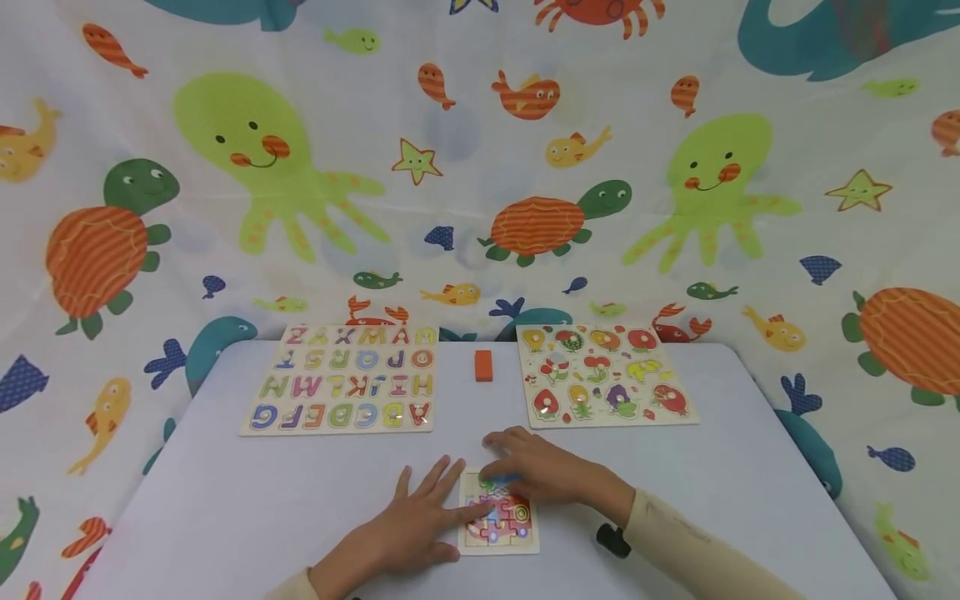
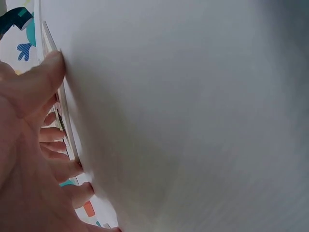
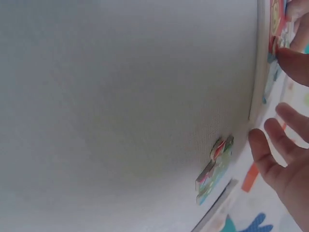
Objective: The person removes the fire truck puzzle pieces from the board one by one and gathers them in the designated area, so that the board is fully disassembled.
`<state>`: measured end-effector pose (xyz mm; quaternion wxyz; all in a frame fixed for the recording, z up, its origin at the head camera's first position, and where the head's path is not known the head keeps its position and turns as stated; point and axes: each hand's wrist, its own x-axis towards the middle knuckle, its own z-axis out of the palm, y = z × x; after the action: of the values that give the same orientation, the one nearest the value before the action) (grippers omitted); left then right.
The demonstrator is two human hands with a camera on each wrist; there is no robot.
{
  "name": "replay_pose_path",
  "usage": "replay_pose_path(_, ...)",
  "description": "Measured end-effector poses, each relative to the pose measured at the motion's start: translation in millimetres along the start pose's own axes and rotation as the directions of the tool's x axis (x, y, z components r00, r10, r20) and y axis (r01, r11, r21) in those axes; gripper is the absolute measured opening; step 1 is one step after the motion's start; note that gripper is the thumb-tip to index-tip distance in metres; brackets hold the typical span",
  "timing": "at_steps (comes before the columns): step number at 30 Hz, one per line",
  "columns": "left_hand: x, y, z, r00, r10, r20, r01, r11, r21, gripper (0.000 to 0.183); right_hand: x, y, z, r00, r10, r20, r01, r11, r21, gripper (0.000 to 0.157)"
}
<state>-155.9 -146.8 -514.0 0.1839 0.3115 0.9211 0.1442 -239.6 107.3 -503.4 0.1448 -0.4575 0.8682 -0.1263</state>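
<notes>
A small wooden jigsaw puzzle point(image 1: 498, 549) with a pink-and-red picture lies on the white table between both hands. My left hand point(image 1: 408, 527) has its fingers spread, the index finger reaching over the pieces and the thumb near the frame's lower left corner. Over the top of the puzzle, my right hand point(image 1: 551, 471) pinches a blue-green puzzle piece point(image 1: 504, 481) between thumb and index finger. Its other fingers extend loosely past the frame. In the right wrist view, loose puzzle pieces point(image 3: 215, 169) lie on the table beside the frame; in the head view they seem hidden under the right hand.
Behind the hands lie an alphabet board point(image 1: 341, 379) at left and a fruit board point(image 1: 607, 375) at right. An orange block point(image 1: 483, 366) stands between them. A sea-animal curtain point(image 1: 465, 183) hangs behind the white table point(image 1: 247, 500).
</notes>
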Motion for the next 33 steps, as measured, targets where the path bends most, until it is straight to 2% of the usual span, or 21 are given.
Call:
replay_pose_path(7, -3.0, 2.4, -4.0, 1.0, -0.015, 0.002, 0.015, 1.0, -0.003, 0.064, 7.8, -8.1, -6.2, 0.999, -0.026, 0.035, 0.03, 0.994, -0.106, 0.044)
replay_pose_path(12, -1.5, 2.2, -4.3, 1.0, -0.006, 0.001, 0.006, 1.0, -0.003, 0.063, 7.0, -15.9, -5.2, 1.0, 0.007, 0.02, -0.004, 0.995, -0.103, 0.046)
replay_pose_path(17, -0.8, 2.0, -5.5, 1.0, -0.011, 0.003, 0.011, 1.0, -0.007, 0.063, 3.8, -17.0, 4.0, 0.999, 0.028, -0.034, -0.029, 0.999, -0.027, 0.043)
replay_pose_path(20, -1.1, 2.0, -6.0, 1.0, -0.014, 0.006, 0.014, 1.0, -0.012, 0.064, 3.2, -11.5, 10.0, 0.996, 0.069, -0.055, -0.063, 0.991, 0.118, 0.038)
replay_pose_path(22, -1.2, 1.7, -5.5, 1.0, -0.014, 0.008, 0.014, 1.0, -0.015, 0.064, 3.9, -6.8, 14.0, 0.993, 0.097, -0.061, -0.079, 0.966, 0.246, 0.035)
replay_pose_path(26, -0.9, 1.4, -4.5, 1.0, -0.014, 0.011, 0.014, 1.0, -0.014, 0.064, 5.5, -2.6, 18.0, 0.989, 0.121, -0.087, -0.069, 0.888, 0.456, 0.026)
replay_pose_path(30, 0.3, 1.5, -3.4, 1.0, -0.015, 0.01, 0.015, 1.0, -0.006, 0.065, 5.3, -3.9, 20.7, 0.981, 0.159, -0.11, -0.071, 0.824, 0.562, 0.021)
replay_pose_path(33, 0.4, 1.8, -2.8, 1.0, -0.014, 0.003, 0.014, 1.0, -0.004, 0.066, 4.2, -6.4, 22.4, 0.968, 0.219, -0.12, -0.105, 0.792, 0.602, 0.018)
